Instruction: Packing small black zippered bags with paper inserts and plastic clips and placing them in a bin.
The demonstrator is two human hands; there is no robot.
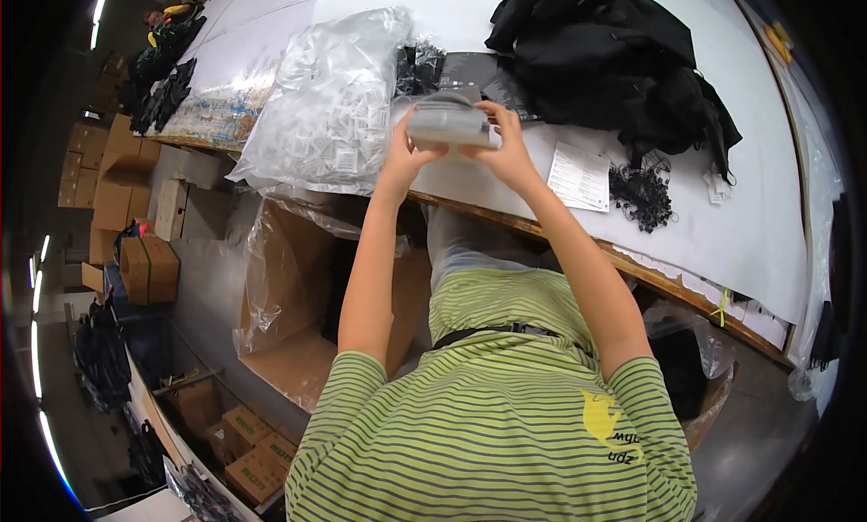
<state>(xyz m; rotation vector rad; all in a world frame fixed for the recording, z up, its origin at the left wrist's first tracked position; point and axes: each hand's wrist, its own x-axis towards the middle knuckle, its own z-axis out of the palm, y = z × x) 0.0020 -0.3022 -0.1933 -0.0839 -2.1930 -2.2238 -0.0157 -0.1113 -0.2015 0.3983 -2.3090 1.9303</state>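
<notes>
My left hand [407, 153] and my right hand [508, 144] grip opposite ends of a grey, translucent, roll-like bundle [445, 123]. It is held level above the table's near edge, and blur hides its exact kind. Thumbs are below it, fingers round its ends. Just left of my left hand lies a big clear plastic bag [327, 97] full of small white tags. Beyond the bundle are dark printed cards [470, 69] and small black packets [419, 68]. To the right of my right hand, a white printed sheet [579, 175] lies beside a heap of black cords [641, 197].
A pile of black fabric [605, 61] covers the far right of the white table [722, 224]. Below the table's edge stands an open cardboard box [280, 305] lined with clear plastic. Brown cartons [149, 269] are stacked at the left. Another plastic-lined box [691, 359] stands at lower right.
</notes>
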